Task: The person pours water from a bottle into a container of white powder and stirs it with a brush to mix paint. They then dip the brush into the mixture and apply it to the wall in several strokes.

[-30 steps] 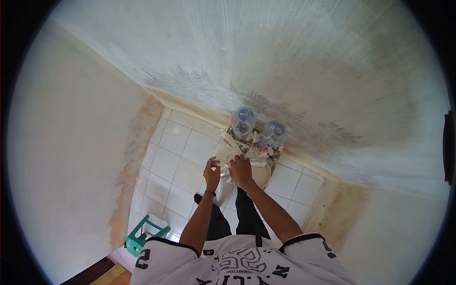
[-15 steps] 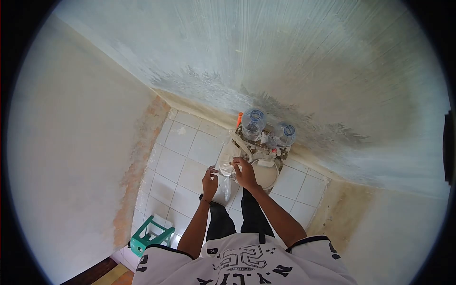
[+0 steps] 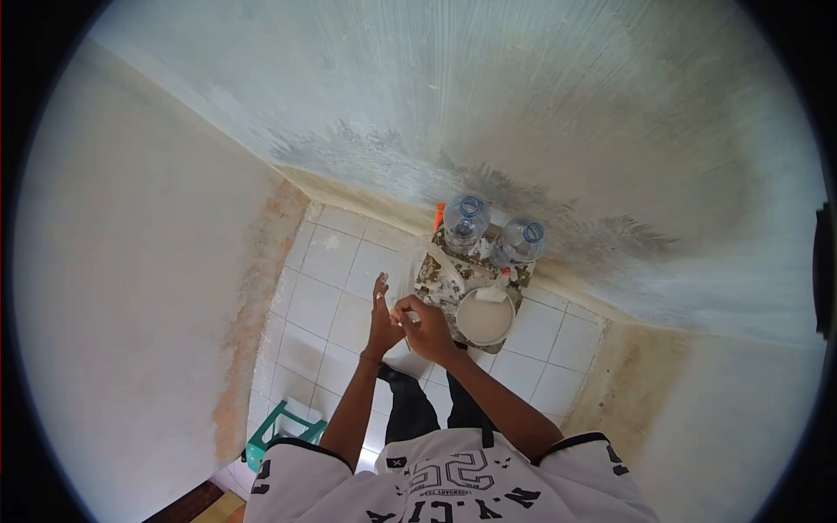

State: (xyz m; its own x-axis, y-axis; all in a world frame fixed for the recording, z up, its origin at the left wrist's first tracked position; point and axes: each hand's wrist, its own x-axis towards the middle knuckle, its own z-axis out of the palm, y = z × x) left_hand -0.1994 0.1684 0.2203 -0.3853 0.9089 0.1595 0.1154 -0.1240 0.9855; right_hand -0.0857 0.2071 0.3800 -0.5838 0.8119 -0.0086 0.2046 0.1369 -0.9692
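My left hand (image 3: 384, 321) is raised with its fingers stretched upward and white paste on the fingertips. Close against its palm and thumb is my right hand (image 3: 425, 329), its fingers curled into a pinch; what they hold, if anything, I cannot tell. Just right of my right hand stands a round bucket (image 3: 486, 340) of whitish mix, with a white block-like piece (image 3: 491, 294) at its far rim. Beyond the hands, a pale strip (image 3: 447, 268) lies on a paint-spattered stand (image 3: 429, 281).
Two clear plastic bottles (image 3: 466, 222) with blue rings stand at the stand's wall side, near an orange object (image 3: 438, 216). A green stool (image 3: 283, 427) is on the tiled floor (image 3: 318, 301) at lower left. Stained, streaky walls (image 3: 558, 105) meet in a corner.
The whitish plastic bag by my hands is no longer seen there. My right hand has moved left and nearer to me, up against my left hand, whose fingers are now straightened. The bucket is less covered.
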